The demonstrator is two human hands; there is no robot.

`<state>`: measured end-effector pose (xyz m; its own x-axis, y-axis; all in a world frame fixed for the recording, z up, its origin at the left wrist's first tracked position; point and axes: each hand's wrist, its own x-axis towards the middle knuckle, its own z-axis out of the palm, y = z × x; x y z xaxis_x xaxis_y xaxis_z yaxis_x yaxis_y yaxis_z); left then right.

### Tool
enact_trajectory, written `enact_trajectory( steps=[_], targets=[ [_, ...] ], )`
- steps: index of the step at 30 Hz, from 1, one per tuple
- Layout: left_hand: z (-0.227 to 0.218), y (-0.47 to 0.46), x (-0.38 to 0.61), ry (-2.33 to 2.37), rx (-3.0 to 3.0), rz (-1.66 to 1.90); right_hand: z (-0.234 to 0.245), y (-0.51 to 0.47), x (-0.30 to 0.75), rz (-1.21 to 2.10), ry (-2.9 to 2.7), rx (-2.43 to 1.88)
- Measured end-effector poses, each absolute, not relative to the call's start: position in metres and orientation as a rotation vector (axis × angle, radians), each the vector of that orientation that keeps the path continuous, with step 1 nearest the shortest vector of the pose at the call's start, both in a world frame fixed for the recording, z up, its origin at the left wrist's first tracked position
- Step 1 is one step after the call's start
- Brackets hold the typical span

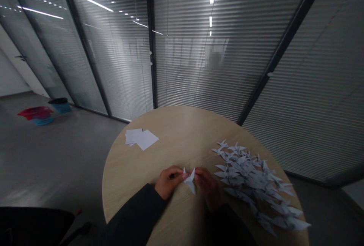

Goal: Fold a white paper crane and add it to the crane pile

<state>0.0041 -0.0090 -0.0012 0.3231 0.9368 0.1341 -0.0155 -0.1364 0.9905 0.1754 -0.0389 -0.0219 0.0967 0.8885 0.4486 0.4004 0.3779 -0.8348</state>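
Note:
Between my two hands, near the front middle of the round table, is a white folded paper crane (190,182). My left hand (168,180) pinches its left side between thumb and forefinger. On the other side, my right hand (208,186) has its fingers closed at the crane's right edge; part of that hand lies in shadow. Two pointed paper tips stand up from the crane, and a wider flap points toward me. Just right of my right hand spreads a pile of folded paper cranes (244,174).
White paper squares (146,140) lie loosely stacked at the table's left. The round wooden table (182,124) stands close to a glass wall with blinds (193,82). Two bins, one with a red liner (35,113) and one with a black liner (59,104), stand on the floor at left.

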Motion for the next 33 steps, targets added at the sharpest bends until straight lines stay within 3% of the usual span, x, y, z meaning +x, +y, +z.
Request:
enact_trajectory(
  steps=[12, 26, 33],
  targets=[
    [-0.001, -0.008, 0.004, 0.883, 1.355, 1.025, -0.007, -0.044, 0.173, 0.563, -1.636, -1.171],
    [-0.001, -0.013, 0.004, 0.943, 1.567, 1.012, -0.023, -0.043, 0.171, 0.614, -1.509, -1.199],
    [0.007, -0.018, 0.004, 1.040, 1.862, 1.070, -0.025, -0.043, 0.168, 0.183, -1.649, -1.235]
  ],
)
